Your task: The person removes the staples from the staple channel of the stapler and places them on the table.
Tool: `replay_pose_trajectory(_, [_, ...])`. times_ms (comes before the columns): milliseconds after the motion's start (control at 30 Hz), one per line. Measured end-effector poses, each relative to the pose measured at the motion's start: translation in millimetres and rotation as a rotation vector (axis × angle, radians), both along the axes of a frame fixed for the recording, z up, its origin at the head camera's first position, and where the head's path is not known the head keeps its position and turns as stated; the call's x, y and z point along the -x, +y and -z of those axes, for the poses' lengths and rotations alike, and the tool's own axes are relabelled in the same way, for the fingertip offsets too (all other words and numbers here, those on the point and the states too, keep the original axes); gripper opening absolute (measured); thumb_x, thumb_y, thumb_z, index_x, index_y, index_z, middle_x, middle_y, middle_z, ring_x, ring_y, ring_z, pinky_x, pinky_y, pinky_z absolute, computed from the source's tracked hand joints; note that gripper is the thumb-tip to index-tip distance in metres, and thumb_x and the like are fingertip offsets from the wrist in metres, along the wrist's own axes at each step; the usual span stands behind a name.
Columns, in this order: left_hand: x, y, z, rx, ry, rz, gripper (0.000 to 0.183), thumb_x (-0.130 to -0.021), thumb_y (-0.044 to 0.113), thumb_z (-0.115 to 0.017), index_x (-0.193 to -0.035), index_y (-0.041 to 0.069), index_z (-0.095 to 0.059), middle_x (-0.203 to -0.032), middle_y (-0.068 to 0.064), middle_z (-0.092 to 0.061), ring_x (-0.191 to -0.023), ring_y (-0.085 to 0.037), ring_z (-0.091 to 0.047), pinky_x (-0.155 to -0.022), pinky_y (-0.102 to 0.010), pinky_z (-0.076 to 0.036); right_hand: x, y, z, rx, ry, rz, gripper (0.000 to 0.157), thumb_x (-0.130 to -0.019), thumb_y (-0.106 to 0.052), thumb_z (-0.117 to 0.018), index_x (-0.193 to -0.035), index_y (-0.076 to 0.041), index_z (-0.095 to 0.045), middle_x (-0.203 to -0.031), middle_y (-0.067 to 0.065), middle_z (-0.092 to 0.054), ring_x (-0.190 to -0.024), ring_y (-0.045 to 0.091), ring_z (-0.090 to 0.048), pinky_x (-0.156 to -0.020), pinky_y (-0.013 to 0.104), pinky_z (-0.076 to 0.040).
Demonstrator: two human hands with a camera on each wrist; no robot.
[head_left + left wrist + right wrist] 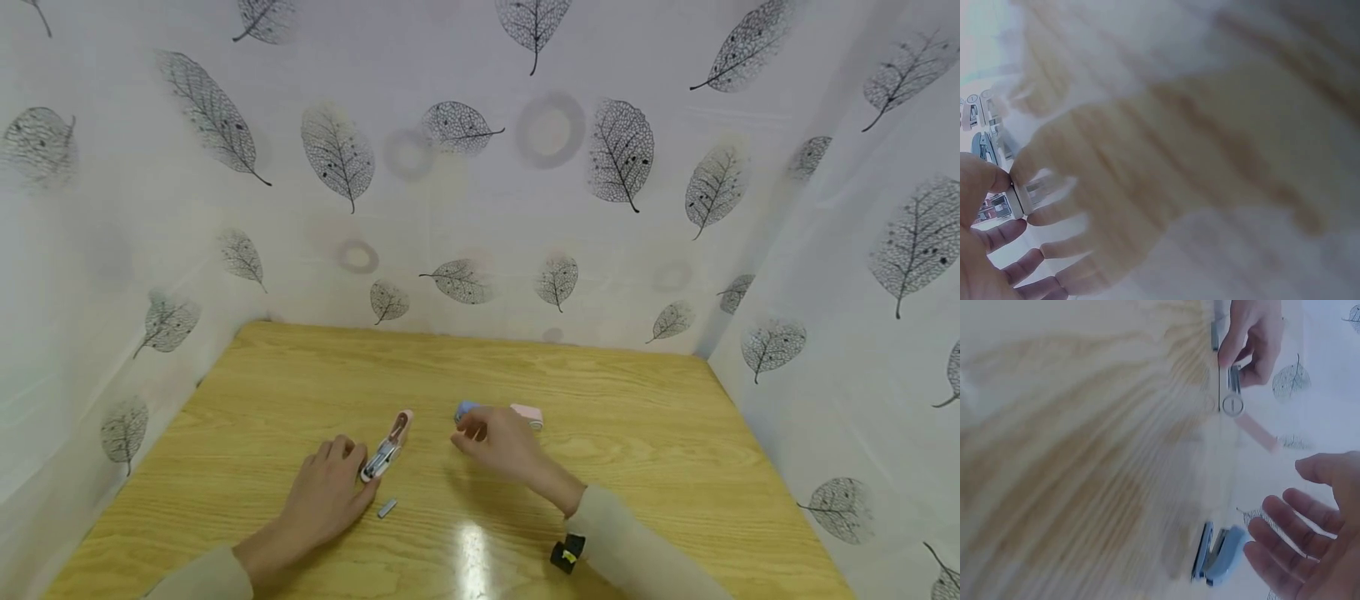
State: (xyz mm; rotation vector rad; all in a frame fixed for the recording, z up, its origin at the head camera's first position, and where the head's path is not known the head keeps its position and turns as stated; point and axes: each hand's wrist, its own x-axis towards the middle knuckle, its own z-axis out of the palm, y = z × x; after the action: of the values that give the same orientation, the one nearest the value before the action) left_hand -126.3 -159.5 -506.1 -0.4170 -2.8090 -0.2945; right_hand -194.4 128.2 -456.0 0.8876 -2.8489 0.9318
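Observation:
A pink-and-white stapler (387, 450) lies with its top swung back and its metal channel bared. My left hand (322, 492) pinches its near end between thumb and forefinger; the left wrist view shows both fingertips on the white end. A short strip of staples (387, 507) lies on the table beside my left thumb. My right hand (501, 442) hovers with loosely bent fingers, holding nothing. Near it stands a blue stapler (1222, 556), partly hidden by that hand in the head view. Just behind the right hand lies a closed pink stapler (527, 415).
The wooden table (637, 433) is bordered at the back and sides by white sheeting (480, 208) printed with leaves. A black strap with a buckle (567, 553) hangs by my right sleeve. Light glares off the table's front middle.

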Motion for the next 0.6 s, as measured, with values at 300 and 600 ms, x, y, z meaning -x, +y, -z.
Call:
replay_pose_trajectory(300, [0.5, 0, -0.8, -0.006, -0.039, -0.012, 0.034, -0.088, 0.037, -0.084, -0.105, 0.012, -0.068, -0.103, -0.010, -0.065, -0.084, -0.023, -0.063, -0.066, -0.039, -0.054, 20.7, 13, 3.3, -0.129, 0.207, 0.002, 0.029, -0.093, -0.038, -0.080, -0.110, -0.015, -0.077, -0.101, -0.001, -0.077, -0.089, 0.013, -0.072, -0.071, 0.024, -0.057])
replay_pose_trajectory(600, [0.5, 0, 0.9, -0.012, -0.033, -0.012, 0.035, -0.087, 0.037, -0.084, -0.104, 0.011, -0.068, -0.103, -0.011, -0.065, -0.083, -0.023, -0.062, -0.067, -0.038, -0.053, 47.1, 24, 13.1, -0.235, 0.279, -0.063, 0.037, -0.090, -0.037, -0.083, -0.118, -0.015, -0.074, -0.113, 0.001, -0.075, -0.104, 0.020, -0.070, -0.087, 0.037, -0.061])
